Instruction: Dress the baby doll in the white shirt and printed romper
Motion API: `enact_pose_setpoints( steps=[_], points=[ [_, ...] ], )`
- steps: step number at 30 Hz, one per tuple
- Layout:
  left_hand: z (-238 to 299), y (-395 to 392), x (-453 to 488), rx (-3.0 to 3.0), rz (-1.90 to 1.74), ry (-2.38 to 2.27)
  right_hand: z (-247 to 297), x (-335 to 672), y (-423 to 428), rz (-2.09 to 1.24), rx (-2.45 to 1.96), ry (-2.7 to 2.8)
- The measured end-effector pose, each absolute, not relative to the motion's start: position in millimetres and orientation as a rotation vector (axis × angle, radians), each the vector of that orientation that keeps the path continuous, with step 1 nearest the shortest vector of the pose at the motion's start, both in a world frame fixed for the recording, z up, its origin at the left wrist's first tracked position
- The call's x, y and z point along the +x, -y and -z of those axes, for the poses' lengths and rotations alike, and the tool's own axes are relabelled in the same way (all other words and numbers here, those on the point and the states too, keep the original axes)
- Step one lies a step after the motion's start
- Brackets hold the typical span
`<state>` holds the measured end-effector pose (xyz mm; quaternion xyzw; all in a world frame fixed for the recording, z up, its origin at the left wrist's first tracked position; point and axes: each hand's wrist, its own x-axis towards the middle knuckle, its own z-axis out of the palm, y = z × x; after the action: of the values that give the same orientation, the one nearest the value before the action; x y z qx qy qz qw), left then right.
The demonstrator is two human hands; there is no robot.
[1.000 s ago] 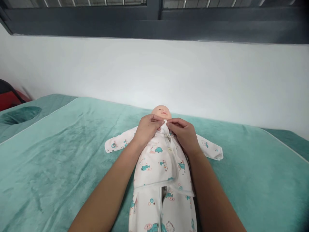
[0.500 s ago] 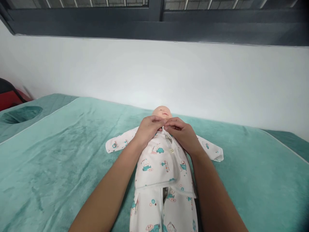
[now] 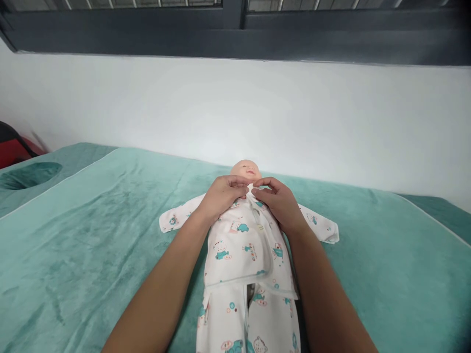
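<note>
A baby doll (image 3: 246,169) lies on its back on a teal blanket (image 3: 91,230), head towards the wall. It wears a white printed top (image 3: 243,242) and matching trousers (image 3: 235,318). My left hand (image 3: 222,196) and my right hand (image 3: 277,200) meet at the doll's neck. Both pinch the top's collar edges together just under the chin, fingers curled. The sleeves lie spread out to either side.
A white wall (image 3: 235,113) rises close behind the bed under a dark window frame (image 3: 235,34). A round dip (image 3: 27,174) shows in the teal surface at far left, beside a red and black object (image 3: 11,147).
My hands stayed at the collar, with small finger shifts; the collar edges look drawn closer together under the chin.
</note>
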<state>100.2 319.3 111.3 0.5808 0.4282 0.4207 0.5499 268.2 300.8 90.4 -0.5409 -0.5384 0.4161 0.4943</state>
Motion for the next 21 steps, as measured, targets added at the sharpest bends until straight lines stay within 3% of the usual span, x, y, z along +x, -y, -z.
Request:
enact_pose_setpoints(
  steps=[21],
  points=[
    [-99.7, -324.6, 106.9, 1.246, -1.182, -0.811, -88.4, 264.9, -304.7, -0.941, -1.362, 1.341]
  ],
)
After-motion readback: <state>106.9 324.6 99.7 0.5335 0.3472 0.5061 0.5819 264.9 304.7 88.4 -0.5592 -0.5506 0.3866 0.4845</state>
